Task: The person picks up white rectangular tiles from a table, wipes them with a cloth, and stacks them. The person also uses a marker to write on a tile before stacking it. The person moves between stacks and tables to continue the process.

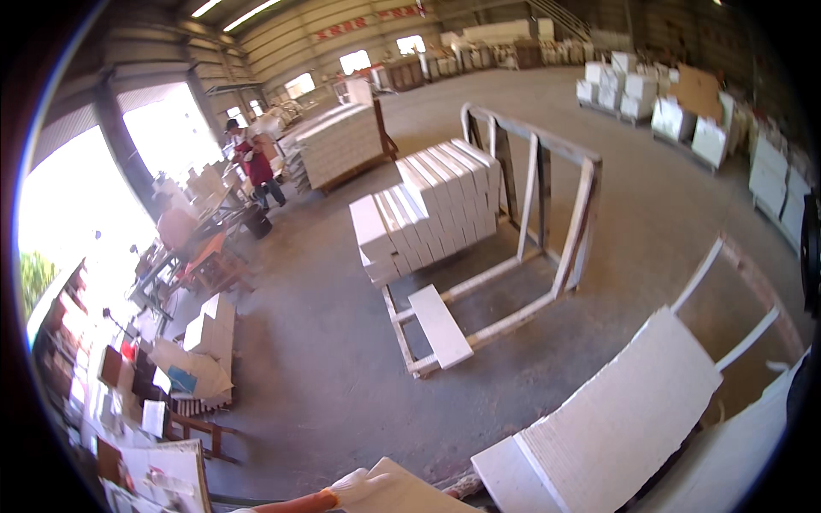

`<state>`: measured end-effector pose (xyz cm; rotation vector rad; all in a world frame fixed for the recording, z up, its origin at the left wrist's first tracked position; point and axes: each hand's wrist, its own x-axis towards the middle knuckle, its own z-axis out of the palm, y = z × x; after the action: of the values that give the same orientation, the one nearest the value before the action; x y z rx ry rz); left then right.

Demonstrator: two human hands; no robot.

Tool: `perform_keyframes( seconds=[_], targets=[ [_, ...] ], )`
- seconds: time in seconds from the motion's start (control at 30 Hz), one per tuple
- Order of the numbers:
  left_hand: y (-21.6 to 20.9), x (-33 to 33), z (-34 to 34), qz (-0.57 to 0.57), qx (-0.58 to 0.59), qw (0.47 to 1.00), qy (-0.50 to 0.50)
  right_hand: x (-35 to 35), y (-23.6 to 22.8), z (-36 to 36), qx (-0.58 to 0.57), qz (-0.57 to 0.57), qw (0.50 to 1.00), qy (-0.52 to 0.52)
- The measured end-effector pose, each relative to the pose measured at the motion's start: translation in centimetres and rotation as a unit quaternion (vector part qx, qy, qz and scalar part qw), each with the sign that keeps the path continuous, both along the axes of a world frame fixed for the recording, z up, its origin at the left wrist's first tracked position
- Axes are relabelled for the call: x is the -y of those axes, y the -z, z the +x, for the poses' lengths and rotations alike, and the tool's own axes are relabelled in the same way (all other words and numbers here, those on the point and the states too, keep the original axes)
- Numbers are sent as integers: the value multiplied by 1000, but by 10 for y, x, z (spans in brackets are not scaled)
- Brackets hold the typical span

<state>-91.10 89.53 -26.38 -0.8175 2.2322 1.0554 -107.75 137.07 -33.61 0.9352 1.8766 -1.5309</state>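
At the lower edge, a pale flat slab [406, 492] is held in front of me, its lower part cut off by the picture's edge. My left hand [355, 486], in a white glove below an orange sleeve, grips the slab's left edge. On the opposite side my right hand [464, 486] shows only in part, gloved, closed against the slab's right edge. Just right of it stands a long row of similar white slabs [599, 410] packed face to face.
Ahead is a metal A-shaped rack [556, 154] with stacked white blocks [428, 209] and one flat slab [440, 325] across its base rails. Worktables and a low stool [205, 432] line the left. A person in a red apron [256, 162] stands farther back. Loaded pallets [620, 85] stand far right.
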Motion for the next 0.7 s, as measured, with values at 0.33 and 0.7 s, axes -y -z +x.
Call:
perform_keyframes(
  seconds=[0.33, 0.7],
  targets=[
    [-165, -42, 99, 89, -119, 967, -205, 63, -102, 8, -104, 20, 987, -119],
    [-132, 47, 159, 68, -138, 948, -278, 127, -124, 57, -132, 29, 976, -172]
  ],
)
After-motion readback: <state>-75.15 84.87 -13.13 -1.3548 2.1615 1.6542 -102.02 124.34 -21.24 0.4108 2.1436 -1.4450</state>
